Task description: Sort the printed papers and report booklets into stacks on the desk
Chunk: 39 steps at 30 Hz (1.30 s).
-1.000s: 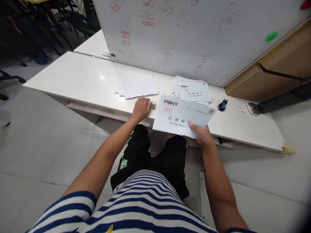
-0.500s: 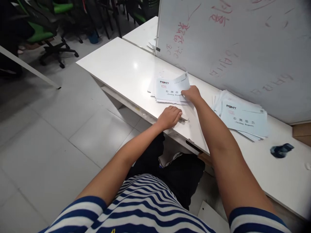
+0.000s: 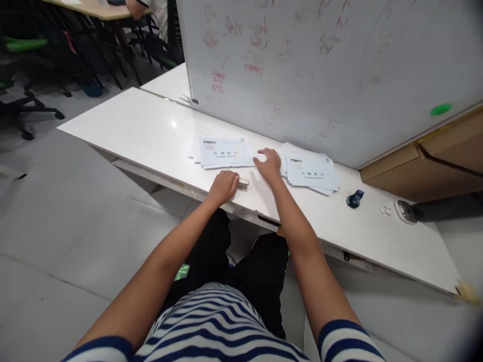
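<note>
My left hand [image 3: 224, 188] is closed around a small pale stapler [image 3: 243, 182] at the table's front edge; only one end of it shows. My right hand [image 3: 269, 164] hovers between two paper stacks, thumb and fingers apart, holding nothing. To its left lies a stack of printed testing reports [image 3: 226, 153], its top sheet flat. A second stack of the same reports [image 3: 311, 171], with edges fanned unevenly, lies just right of the hand.
The white table [image 3: 128, 120] runs along a whiteboard [image 3: 302, 85] with red writing. A dark blue object [image 3: 355, 199], a grey-topped black cylinder [image 3: 407, 212] and cardboard boxes [image 3: 396, 166] are on the right. Office chairs [image 3: 28, 108] and a person's hand [image 3: 136, 8] appear at the back left.
My right hand has let go of the left stack's top report and moved right, and that sheet now lies flat. My left hand still holds the stapler. The view has turned right.
</note>
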Tool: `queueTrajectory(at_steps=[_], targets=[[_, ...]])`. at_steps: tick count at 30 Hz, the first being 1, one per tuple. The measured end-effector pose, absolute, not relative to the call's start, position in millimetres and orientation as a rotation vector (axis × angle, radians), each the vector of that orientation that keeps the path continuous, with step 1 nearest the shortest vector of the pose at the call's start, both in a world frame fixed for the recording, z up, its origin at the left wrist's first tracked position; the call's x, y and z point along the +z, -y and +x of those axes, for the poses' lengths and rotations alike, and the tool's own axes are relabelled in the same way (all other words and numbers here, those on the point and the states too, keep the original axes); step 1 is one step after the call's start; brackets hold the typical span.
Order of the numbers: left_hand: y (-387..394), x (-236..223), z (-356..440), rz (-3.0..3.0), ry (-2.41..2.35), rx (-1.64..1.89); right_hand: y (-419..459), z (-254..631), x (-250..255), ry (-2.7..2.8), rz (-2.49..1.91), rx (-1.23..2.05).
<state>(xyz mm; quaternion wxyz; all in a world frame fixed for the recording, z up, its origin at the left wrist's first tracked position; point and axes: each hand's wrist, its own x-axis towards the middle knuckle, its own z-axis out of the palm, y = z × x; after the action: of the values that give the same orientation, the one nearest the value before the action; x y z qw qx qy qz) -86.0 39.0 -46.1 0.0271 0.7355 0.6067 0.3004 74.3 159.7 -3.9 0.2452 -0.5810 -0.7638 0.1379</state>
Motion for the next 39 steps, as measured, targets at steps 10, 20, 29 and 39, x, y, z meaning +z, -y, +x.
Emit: queueTrajectory(at_steps=[10, 20, 29, 39], targets=[[-41.5, -45.9, -86.3, 2.268, -1.880, 0.956, -103.5, 219.6, -54.6, 1.971, -1.915, 0.152], [-38.6, -45.1, -82.6, 2.237, -2.017, 0.906, -98.5, 217.2, -58.3, 1.990, -1.810, -0.059], [-38.1, -46.3, -82.7, 2.242, -2.045, 0.891, -97.6, 216.5, -63.6, 1.985, -1.811, -0.087], [-36.5, -44.2, -81.1, 2.216, -2.045, 0.902, -104.5, 216.7, -60.1, 1.930, -1.905, 0.058]])
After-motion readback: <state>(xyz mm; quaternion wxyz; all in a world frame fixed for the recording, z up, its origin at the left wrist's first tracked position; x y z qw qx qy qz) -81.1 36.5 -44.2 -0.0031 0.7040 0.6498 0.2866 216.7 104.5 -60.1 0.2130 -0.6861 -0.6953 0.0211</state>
